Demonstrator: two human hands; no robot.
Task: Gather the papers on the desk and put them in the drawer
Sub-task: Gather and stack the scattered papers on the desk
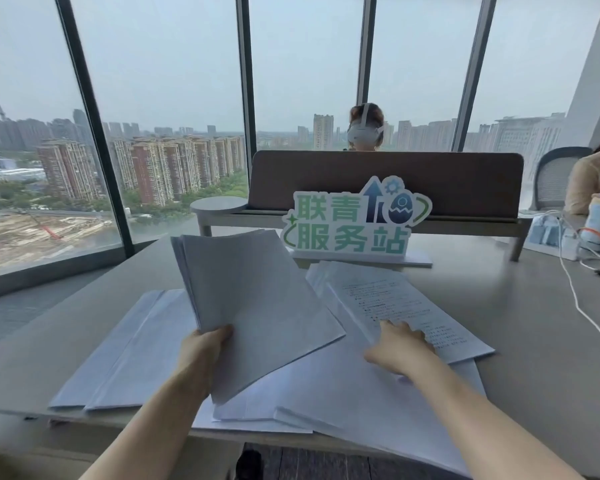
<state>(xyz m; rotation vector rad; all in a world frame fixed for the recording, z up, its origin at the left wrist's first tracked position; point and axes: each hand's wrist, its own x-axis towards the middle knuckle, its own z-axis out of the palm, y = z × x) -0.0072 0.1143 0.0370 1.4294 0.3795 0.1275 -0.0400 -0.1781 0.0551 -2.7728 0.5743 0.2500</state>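
Observation:
My left hand (207, 344) grips the near edge of a stack of white papers (253, 299), lifted and tilted above the grey desk (520, 327). My right hand (400, 348) lies flat, fingers spread, on a printed sheet (395, 299) to the right, holding nothing. More loose white papers (132, 344) are spread on the desk to the left, and others (343, 400) lie under both hands and hang over the near edge. No drawer is in sight.
A green and white sign (354, 223) stands on the desk behind the papers, in front of a brown divider (465, 181). White cables (575, 299), a pen and boxes lie at the right. Two people sit beyond the divider and at the far right. Large windows are behind.

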